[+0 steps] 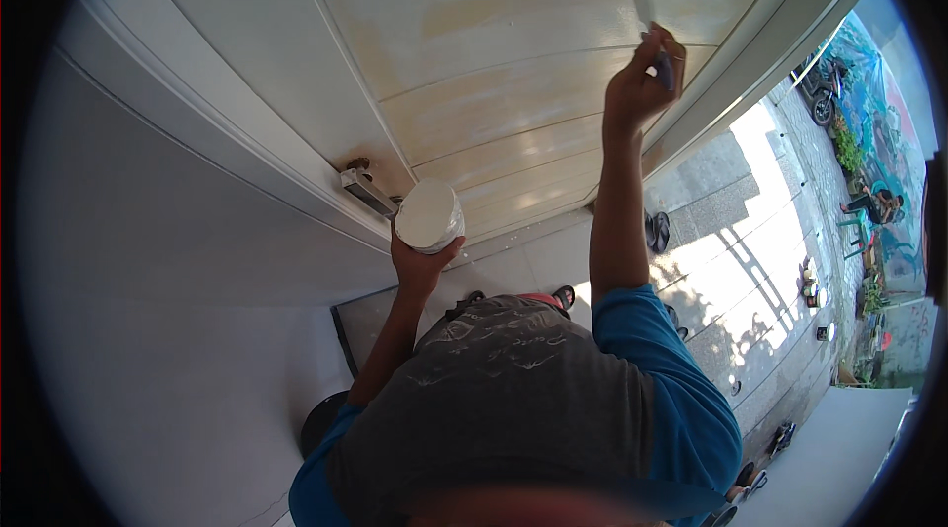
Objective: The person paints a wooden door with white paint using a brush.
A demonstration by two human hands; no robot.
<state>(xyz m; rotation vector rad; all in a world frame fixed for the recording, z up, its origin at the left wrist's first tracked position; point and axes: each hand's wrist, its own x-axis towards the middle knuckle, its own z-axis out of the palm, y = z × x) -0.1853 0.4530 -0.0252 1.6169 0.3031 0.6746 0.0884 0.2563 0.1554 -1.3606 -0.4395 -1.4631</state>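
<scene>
My right hand [647, 82] is raised and closed round the dark handle of a paintbrush [644, 3]. The brush's white end is up against a panelled door [553, 8], partly coated in white, with yellowish patches showing through. Lower and to the left, my left hand [420, 260] grips a round white paint tub [428, 216] from below and the side. White fills the tub's top, though I cannot tell how deep it is. Just beyond the tub, a metal door handle [370, 193] sticks out, with brownish stain around its base.
A plain pale wall [197, 310] and white door frame [227, 102] stand at my left. On the right, sunlit paving [750, 260] holds dark sandals [659, 231] and other shoes. Farther off are a seated person [877, 206], a motorbike [820, 97] and a painted wall.
</scene>
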